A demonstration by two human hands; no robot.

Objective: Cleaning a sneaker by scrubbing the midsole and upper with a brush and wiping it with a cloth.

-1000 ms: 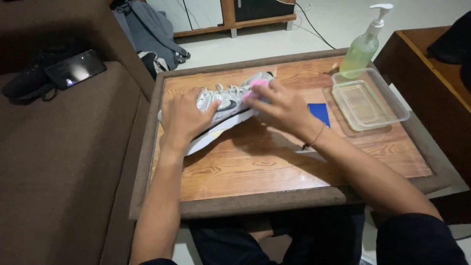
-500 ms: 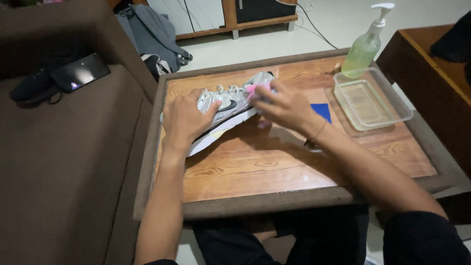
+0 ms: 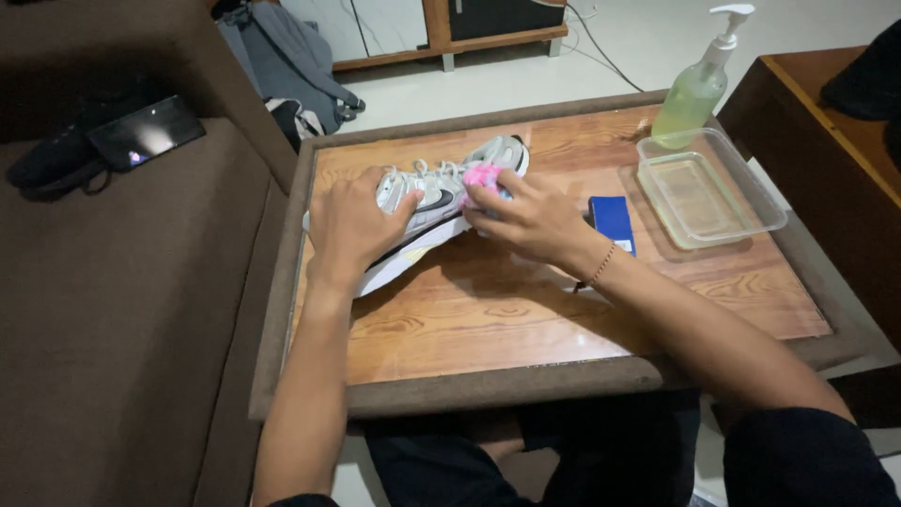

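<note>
A white and grey sneaker [image 3: 441, 192] with a black mark lies on its side on the wooden table [image 3: 526, 310], toe toward the far right. My left hand [image 3: 355, 223] grips its heel end and holds it down. My right hand [image 3: 526, 218] presses a small pink cloth [image 3: 483, 178] against the shoe's side near the toe. A thin bracelet circles my right wrist.
A blue flat object [image 3: 613, 221] lies right of my right hand. Beyond it stand a clear plastic tray [image 3: 706, 188] and a pump bottle of pale green liquid [image 3: 694, 84]. A brown sofa [image 3: 122, 300] with a dark phone [image 3: 145, 131] lies left; a grey backpack [image 3: 291, 66] sits on the floor.
My right hand with the pink cloth has shifted slightly along the shoe's side. The left hand stays on the heel end.
</note>
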